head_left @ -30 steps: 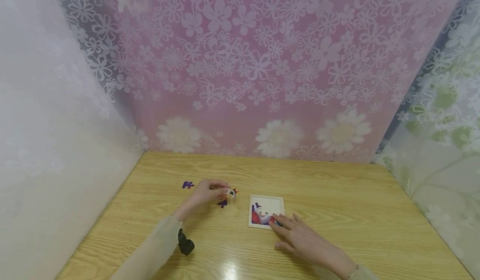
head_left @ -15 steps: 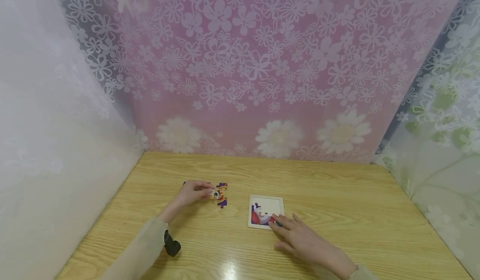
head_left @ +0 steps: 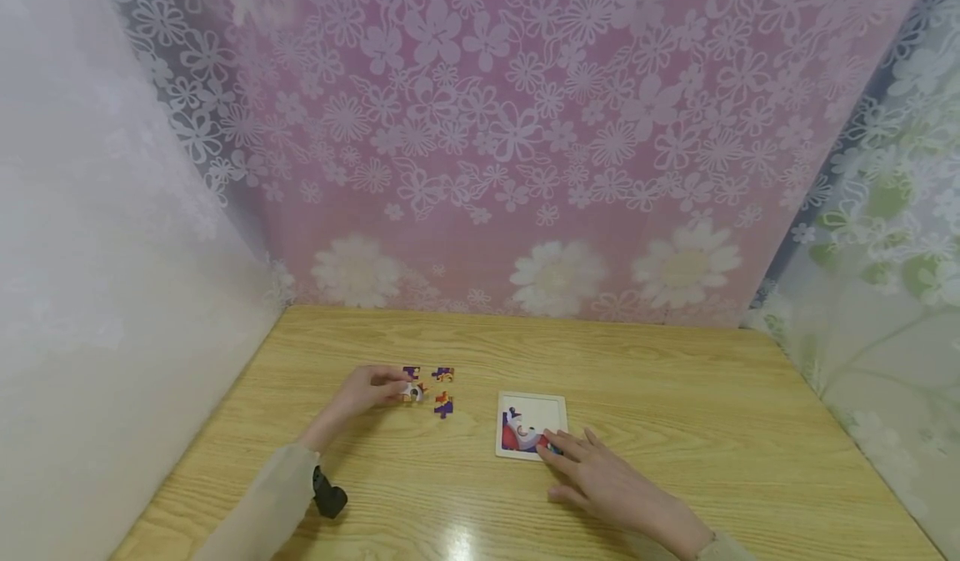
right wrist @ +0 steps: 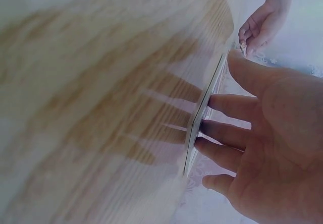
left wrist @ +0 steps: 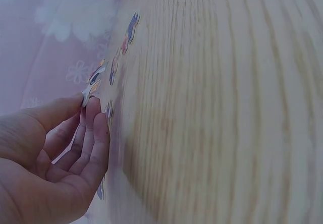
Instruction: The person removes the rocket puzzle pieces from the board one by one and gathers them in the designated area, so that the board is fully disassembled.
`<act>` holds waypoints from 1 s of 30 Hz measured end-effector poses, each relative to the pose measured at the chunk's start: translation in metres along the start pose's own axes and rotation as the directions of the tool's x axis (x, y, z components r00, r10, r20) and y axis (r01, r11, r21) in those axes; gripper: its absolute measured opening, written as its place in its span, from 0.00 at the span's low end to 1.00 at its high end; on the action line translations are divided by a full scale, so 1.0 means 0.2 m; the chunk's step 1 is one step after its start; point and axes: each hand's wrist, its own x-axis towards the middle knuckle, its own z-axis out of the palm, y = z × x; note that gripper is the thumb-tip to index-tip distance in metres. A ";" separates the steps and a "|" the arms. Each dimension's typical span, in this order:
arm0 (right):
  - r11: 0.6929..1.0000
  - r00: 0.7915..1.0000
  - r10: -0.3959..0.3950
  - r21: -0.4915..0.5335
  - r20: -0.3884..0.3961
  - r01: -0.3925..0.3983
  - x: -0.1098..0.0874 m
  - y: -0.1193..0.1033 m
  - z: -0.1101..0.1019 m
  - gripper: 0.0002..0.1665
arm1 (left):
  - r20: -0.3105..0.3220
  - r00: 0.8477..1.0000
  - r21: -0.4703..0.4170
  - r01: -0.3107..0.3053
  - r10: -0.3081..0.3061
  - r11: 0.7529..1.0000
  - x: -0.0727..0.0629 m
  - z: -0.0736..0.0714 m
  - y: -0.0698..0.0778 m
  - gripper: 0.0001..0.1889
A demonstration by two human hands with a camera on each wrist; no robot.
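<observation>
My left hand (head_left: 372, 388) pinches a white jigsaw puzzle piece (head_left: 413, 393) with an eye printed on it, between thumb and fingertips. In the left wrist view that piece (left wrist: 92, 85) is held just off the wooden surface. Around it lie loose purple and orange pieces: an upper one (head_left: 444, 374), a lower one (head_left: 443, 405) and one partly behind the fingers (head_left: 411, 372). My right hand (head_left: 600, 469) rests its extended fingers on the lower right corner of a square puzzle tray (head_left: 533, 395). Pieces with red, white and purple print (head_left: 517, 436) fill the tray's lower part.
The wood-grain table (head_left: 675, 394) carries everything. A pink floral curtain (head_left: 480, 169) stands along its back edge, with pale walls at left and right. A black device (head_left: 327, 494) is strapped to the left wrist.
My left hand has moved left with the eye piece, away from the tray and past the loose pieces, uncovering those at right. My right hand stays on the tray.
</observation>
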 end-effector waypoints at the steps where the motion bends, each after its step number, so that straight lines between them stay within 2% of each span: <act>1: 1.000 1.000 0.000 0.000 -0.002 0.000 0.00 0.00 0.00 0.36 | -0.002 1.000 0.008 0.003 -0.003 1.000 0.00 0.00 0.00 0.15; 4: 1.000 1.000 0.004 0.005 0.002 -0.004 0.00 0.00 -0.01 0.36 | -0.001 1.000 0.013 0.009 -0.009 1.000 -0.01 -0.02 0.00 0.15; 12: 0.999 0.999 0.038 0.030 0.033 -0.039 0.00 -0.01 -0.01 0.36 | -0.008 0.997 -0.003 0.075 -0.075 0.997 -0.02 -0.04 0.01 0.13; 17: 0.999 1.000 0.025 0.023 0.018 -0.025 0.00 0.00 -0.01 0.36 | -0.012 0.994 0.016 0.108 -0.107 0.994 -0.02 -0.04 0.01 0.12; 26: 1.000 1.000 0.000 0.012 -0.003 0.000 0.00 0.00 -0.01 0.35 | 0.018 0.996 0.076 0.081 -0.083 0.994 -0.03 -0.03 0.03 0.13; 30: 1.000 1.000 0.009 0.023 0.013 -0.010 0.00 -0.01 -0.01 0.36 | 0.006 0.998 0.121 0.061 -0.062 0.991 -0.03 -0.02 0.04 0.12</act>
